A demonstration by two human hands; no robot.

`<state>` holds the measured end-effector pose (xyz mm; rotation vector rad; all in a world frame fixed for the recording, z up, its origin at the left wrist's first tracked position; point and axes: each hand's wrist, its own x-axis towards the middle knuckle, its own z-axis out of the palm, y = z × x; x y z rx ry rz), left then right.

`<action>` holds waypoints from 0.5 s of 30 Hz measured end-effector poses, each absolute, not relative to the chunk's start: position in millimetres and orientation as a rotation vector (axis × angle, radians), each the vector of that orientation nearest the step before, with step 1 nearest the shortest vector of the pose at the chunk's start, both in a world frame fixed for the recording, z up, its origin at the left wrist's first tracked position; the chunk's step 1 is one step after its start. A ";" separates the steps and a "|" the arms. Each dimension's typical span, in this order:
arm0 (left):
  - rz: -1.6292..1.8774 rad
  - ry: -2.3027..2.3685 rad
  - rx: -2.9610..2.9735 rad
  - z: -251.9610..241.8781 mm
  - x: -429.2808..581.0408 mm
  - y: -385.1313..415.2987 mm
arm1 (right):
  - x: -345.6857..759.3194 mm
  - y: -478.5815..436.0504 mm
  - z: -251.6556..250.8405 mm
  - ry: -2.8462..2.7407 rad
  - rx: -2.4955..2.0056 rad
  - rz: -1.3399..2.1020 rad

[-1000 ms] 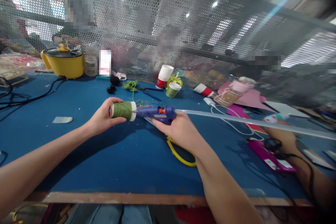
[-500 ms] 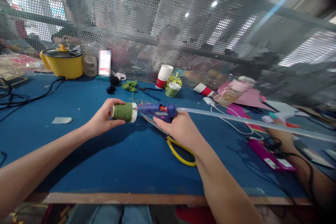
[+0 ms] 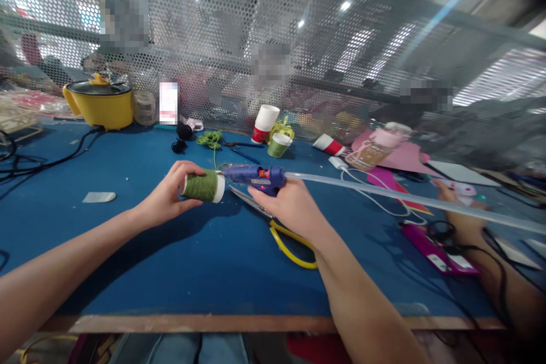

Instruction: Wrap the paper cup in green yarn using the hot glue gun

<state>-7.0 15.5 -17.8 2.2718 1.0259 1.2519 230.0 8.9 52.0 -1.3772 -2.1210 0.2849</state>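
Note:
My left hand (image 3: pixel 173 196) holds a paper cup (image 3: pixel 201 186) on its side, wrapped in green yarn with a white rim facing right. In my right hand (image 3: pixel 294 207) is a blue glue gun (image 3: pixel 256 176), its nozzle at the cup's rim. A long clear glue stick (image 3: pixel 362 186) sticks out of the gun's back. Green yarn runs from the cup up to a loose bundle (image 3: pixel 209 139). Scissors with yellow handles (image 3: pixel 293 245) lie on the table under my right hand.
Behind are a yellow pot (image 3: pixel 102 107), a jar (image 3: pixel 145 108), a lit phone (image 3: pixel 168 102), pliers (image 3: pixel 243 151), stacked cups (image 3: pixel 265 123) and a green-wrapped cup (image 3: pixel 280 145). At right, another person's hand (image 3: pixel 463 213) is near a purple power strip (image 3: pixel 439 250).
The yarn-wrapped cup has tilted slightly, its rim end lower. The other person's hand at the right has shifted. My right hand keeps the glue gun at the rim.

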 end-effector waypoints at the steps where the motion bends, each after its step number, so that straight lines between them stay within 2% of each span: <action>1: 1.256 1.022 2.296 -16.8 -6.6 15.0 | 230.0 9.3 51.9 -2.122 -1.379 0.276; 15: 1.244 1.022 2.369 -13.4 -3.9 11.9 | 231.6 12.2 50.0 -2.133 -1.358 0.275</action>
